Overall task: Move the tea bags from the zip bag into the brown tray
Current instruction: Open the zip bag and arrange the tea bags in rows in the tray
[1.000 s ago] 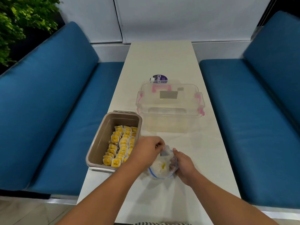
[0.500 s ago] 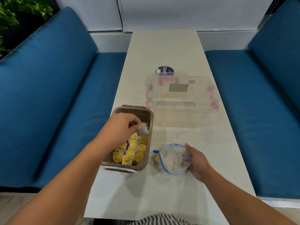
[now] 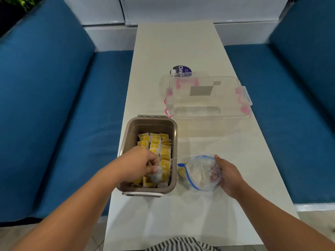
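Tea bag (image 3: 156, 175) lower, inside brown tray (image 3: 152, 125)

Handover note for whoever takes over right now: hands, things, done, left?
Left hand: inside the tray, pinching one tea bag over the near rows, not yet released.
Right hand: grips the zip bag, which lies on the table right of the tray, mouth toward it.
Done: rows of tea bags fill the tray's near part; its far end is bare.
Left: drop this one, then move the few visible in the zip bag.
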A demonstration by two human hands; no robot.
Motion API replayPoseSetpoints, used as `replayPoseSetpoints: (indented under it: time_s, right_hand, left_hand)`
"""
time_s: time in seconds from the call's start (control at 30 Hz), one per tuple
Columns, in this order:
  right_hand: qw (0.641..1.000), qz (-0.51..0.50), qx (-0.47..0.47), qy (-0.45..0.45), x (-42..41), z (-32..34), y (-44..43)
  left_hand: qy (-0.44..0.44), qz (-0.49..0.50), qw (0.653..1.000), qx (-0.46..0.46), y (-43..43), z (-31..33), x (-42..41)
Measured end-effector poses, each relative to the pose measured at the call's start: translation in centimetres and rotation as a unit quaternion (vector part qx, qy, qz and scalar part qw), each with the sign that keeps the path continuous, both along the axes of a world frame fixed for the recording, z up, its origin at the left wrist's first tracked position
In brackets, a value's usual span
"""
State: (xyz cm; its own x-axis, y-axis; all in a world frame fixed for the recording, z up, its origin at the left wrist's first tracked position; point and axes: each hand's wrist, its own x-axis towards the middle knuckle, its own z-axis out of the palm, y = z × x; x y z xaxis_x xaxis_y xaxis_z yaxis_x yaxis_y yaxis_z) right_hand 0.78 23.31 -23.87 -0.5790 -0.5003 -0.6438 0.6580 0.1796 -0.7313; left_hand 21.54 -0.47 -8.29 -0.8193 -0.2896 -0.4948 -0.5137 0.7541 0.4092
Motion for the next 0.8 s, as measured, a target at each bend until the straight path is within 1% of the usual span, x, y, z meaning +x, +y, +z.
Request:
replayPoseSetpoints:
  time_s: [0.17,0.27,0.37,0.5,0.67,0.8]
  right_hand:
    - [1.0,-0.01,-0.003,0.01,0.2,0.0,0.0]
    - [1.0,-0.012,0.002,0.016,0.3,0.0,-0.1]
    - [1.0,-0.014,0.006,0.02,0.2,-0.2,0.0]
    - [0.999,-0.019,0.011,0.024,0.2,-0.5,-0.1]
    - [0.999,-0.013,0.007,0.035,0.3,-0.2,0.0]
    - [0.999,-0.021,0.009,0.032,0.5,0.0,-0.2]
  left_hand:
    - [0.003,0.006,0.999,-0.035,-0.9,0.0,0.6]
    - [0.073,0.059,0.995,-0.031,-1.2,0.8,0.8]
    - [0.16,0.121,0.98,0.006,-1.2,2.2,0.9]
    - [0.242,0.148,0.958,0.039,-0.8,4.0,1.3]
    - [0.306,0.153,0.937,0.07,-0.4,5.3,1.8]
    - [0.322,0.146,0.931,0.093,-0.1,6.2,2.5]
